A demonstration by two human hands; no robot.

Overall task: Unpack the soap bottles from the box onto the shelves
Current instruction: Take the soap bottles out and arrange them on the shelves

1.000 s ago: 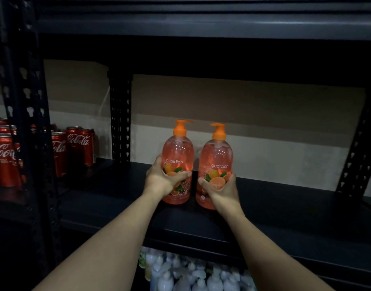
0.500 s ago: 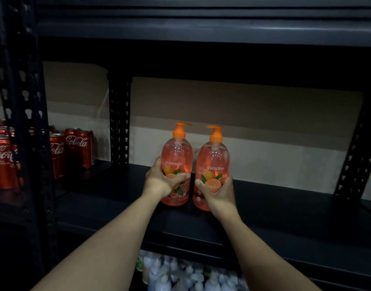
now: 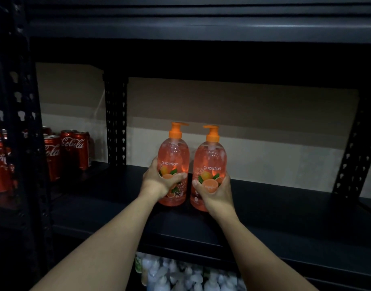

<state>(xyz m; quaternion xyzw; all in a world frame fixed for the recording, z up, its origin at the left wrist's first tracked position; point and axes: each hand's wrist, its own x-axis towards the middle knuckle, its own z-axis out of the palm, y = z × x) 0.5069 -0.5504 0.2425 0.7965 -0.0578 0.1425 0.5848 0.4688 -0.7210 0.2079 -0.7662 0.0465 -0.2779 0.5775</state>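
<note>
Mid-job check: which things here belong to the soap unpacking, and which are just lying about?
Job:
- left bottle, gripped by left hand
- right bottle, gripped by right hand
- shelf under both

Lying about:
- cola cans, next bay
- pale bottles, shelf below

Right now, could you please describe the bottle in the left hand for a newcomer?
On the dark shelf, right of the cola cans, two orange pump bottles sit side by side. It is the left bottle, in the left hand; its spout points right, the right bottle's left.

Open shelf (image 3: 295,211) rightward; upright post (image 3: 115,122), cans (image 3: 73,150) leftward.
</note>
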